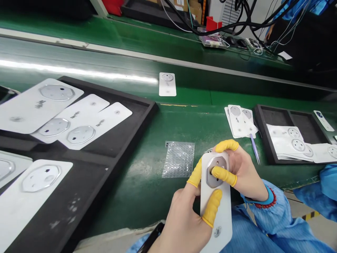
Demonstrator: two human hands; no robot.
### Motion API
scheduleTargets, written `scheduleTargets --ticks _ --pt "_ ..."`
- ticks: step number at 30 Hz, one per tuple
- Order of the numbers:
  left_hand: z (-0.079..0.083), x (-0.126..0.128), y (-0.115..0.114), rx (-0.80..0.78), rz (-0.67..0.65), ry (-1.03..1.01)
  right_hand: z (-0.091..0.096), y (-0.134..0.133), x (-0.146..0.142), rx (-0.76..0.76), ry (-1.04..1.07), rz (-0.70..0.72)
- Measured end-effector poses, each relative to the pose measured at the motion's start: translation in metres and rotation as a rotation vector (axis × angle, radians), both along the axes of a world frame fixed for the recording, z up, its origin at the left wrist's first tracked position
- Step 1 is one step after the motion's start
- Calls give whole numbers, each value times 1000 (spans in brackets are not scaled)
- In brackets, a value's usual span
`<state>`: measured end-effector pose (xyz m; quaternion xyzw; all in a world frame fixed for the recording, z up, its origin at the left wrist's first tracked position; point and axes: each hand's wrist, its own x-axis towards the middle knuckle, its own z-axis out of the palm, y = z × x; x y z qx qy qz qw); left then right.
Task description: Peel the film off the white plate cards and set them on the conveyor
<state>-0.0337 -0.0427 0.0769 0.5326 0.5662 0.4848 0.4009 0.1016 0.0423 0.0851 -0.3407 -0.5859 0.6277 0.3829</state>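
Observation:
A white phone back cover (219, 211) with a grey octagonal camera area is held upright between both hands, low in the view. My left hand (189, 214) grips its left edge, the thumb lying on its face. At the top edge is my right hand (242, 168), its thumb pressed on the camera area and its forefinger behind the cover. Yellow finger cots cover the thumbs and forefingers. Just left of the hands, a square of bubble wrap (179, 160) lies on the green bench (137, 196). What the fingers behind the cover touch is hidden.
A black tray (105, 168) with several white covers fills the left side. On the right, another black tray (309, 123) holds more covers. Purple tweezers (254, 149) lie by a small pile of covers (238, 123). One cover (167, 86) rests farther back. A blue sleeve (328, 182) shows at right.

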Motion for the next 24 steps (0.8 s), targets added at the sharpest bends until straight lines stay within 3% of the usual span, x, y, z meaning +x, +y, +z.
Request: scheduleTargets --ticks 24 --pt "5 -1 0 -87 29 -222 15 -9 0 -30 1 31"
